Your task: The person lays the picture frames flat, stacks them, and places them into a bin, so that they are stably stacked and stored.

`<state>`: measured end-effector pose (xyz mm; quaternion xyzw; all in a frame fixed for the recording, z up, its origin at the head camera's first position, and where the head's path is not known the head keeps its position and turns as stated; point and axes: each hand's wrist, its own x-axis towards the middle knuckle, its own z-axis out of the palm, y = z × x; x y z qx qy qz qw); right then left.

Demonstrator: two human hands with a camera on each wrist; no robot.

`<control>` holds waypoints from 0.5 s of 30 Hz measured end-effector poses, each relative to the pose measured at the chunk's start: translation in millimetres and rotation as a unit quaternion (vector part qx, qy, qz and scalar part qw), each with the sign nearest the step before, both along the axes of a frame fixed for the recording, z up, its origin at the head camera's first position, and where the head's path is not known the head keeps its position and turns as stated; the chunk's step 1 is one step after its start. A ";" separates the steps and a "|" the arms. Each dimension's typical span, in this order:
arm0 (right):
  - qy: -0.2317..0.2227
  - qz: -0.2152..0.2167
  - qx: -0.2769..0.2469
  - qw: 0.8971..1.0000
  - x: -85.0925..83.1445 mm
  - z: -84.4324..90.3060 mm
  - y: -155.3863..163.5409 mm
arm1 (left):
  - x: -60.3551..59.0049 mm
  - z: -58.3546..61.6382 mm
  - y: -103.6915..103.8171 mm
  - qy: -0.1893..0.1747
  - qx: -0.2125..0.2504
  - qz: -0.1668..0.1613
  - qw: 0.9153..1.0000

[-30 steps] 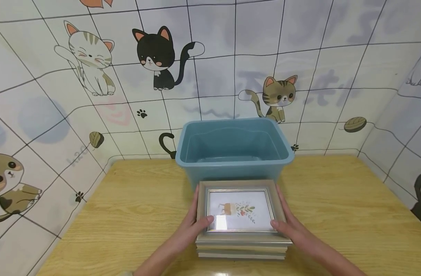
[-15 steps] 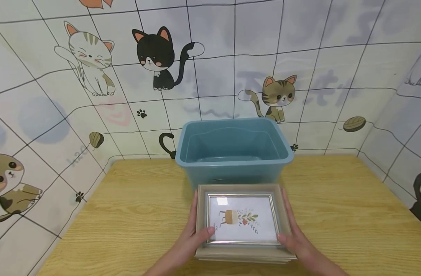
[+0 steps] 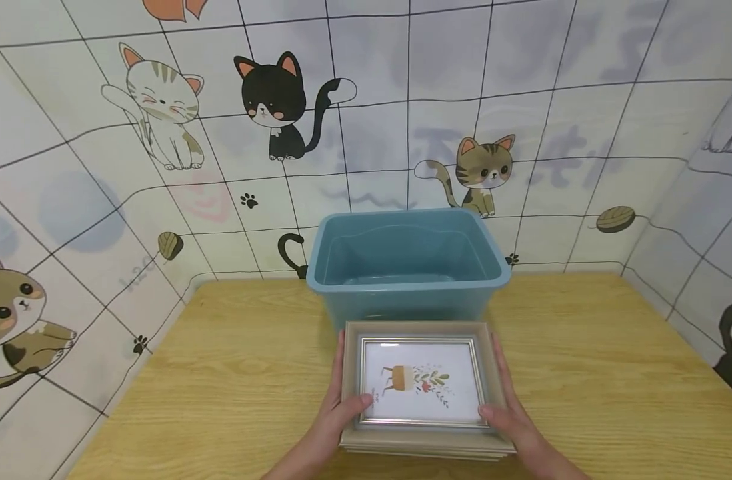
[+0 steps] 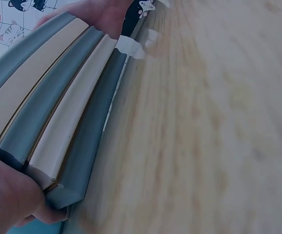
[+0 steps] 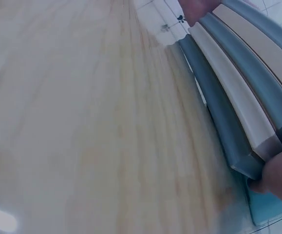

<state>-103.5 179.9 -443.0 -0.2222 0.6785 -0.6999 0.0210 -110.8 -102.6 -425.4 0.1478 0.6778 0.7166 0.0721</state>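
Observation:
In the head view a stack of picture frames [image 3: 426, 440] is held between both hands in front of the blue bin. The top picture frame [image 3: 423, 380] has a beige border and a print of a potted plant lying sideways. My left hand [image 3: 333, 410] grips the stack's left side, thumb over the top frame's border. On the right side my right hand [image 3: 516, 420] grips likewise, its thumb at the inner silver edge. Alternating blue-grey and cream edges of several frames [image 4: 58, 102] show in the left wrist view. A pale gap runs beneath the lowest frame [image 5: 221, 107] in the right wrist view.
The light blue plastic bin [image 3: 408, 287] stands behind the stack, nothing visible inside it. Beneath everything is a wood-grain tabletop [image 3: 234, 373]. A cat-patterned sheet [image 3: 378, 120] covers the wall at the back and both sides.
Since one second ago the stack has come slightly nearer my body and tilted, so less of its front edges shows in the head view. Both hands have kept their grip.

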 end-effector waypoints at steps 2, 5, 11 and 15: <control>-0.029 -0.001 -0.010 1.000 3.2 5.4 -1.7 | 0.6 1.3 0.6 -0.006 -0.005 0.008 1.000; -0.063 -0.012 -0.018 0.998 8.4 15.7 -3.6 | 1.1 4.1 1.6 -0.016 -0.010 0.016 1.000; -0.074 -0.017 -0.021 0.997 12.6 35.6 -5.1 | 1.9 15.8 1.8 -0.028 -0.003 0.004 1.000; -0.098 -0.002 -0.017 0.995 14.7 44.6 -5.0 | 2.2 27.9 -1.0 -0.048 0.013 -0.009 0.999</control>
